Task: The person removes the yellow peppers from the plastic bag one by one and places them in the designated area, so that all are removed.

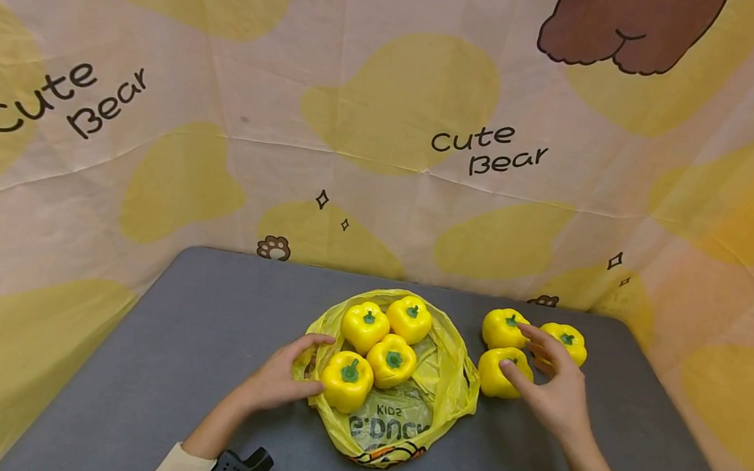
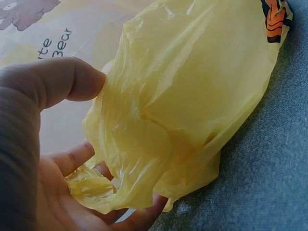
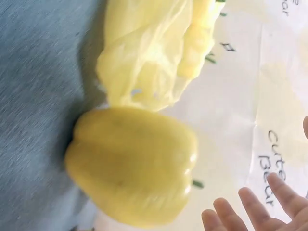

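Observation:
A yellow plastic bag point(image 1: 456, 372) lies with its mouth spread open and rim rolled down, holding several yellow bell peppers point(image 1: 347, 381) with green stems. My left hand point(image 1: 285, 376) is at its left rim. In the left wrist view, the bag's crumpled edge point(image 2: 130, 159) lies between my left thumb and curved fingers. To the right of the bag stand three more bell peppers point(image 1: 497, 373). Over them hovers my right hand point(image 1: 559, 394), thumb and fingers apart, partly covering the peppers. The right wrist view shows the nearest pepper point(image 3: 134, 166) beside the bag, with my fingertips apart from it.
A grey table point(image 1: 228, 298) carries everything. Behind it hangs a pink and yellow cloth point(image 1: 385, 119) printed with "Cute Bear". A dark wrist device point(image 1: 241, 468) sits on my left wrist.

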